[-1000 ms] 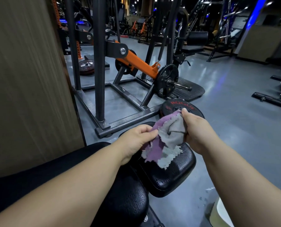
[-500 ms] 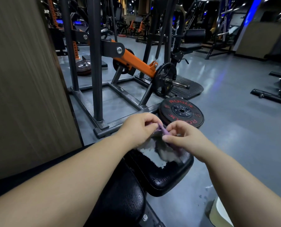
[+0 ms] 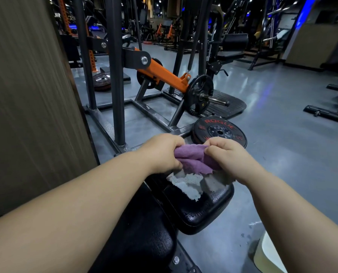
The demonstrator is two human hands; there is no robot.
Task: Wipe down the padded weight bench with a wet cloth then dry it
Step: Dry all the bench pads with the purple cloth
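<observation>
One tall wooden panel (image 3: 26, 95) fills the far left, and the long black pad of the bench (image 3: 144, 233) runs out from under the left forearm toward the middle. The left hand (image 3: 162, 154) is curled round one end of the cloth (image 3: 191, 158), thumb and fingers pinching the purple side. The cloth is bunched between the two hands, held over the far end of the bench's small seat pad (image 3: 205, 211). Its grey side hangs down, and the frayed lower edge lies on or just above the padding; I cannot tell which. The right hand (image 3: 229, 160) grips the other end, fingers folded over the purple fabric. Beyond the hands a weight plate (image 3: 220, 132) lies flat on the floor against the frame of a machine (image 3: 164, 77). In the lower right corner sits a pale tub (image 3: 268, 253), with a few dark splashes on the floor beside it.

As for progress, the cloth looks to be in the middle of being refolded or wrung out, not wiping. The seat pad has a sheen, but that may be the lights and not water, so it is unclear whether the wet pass is done. No second, dry cloth shows. I judge that most of the wiping, and all of the drying, is left to do.
</observation>
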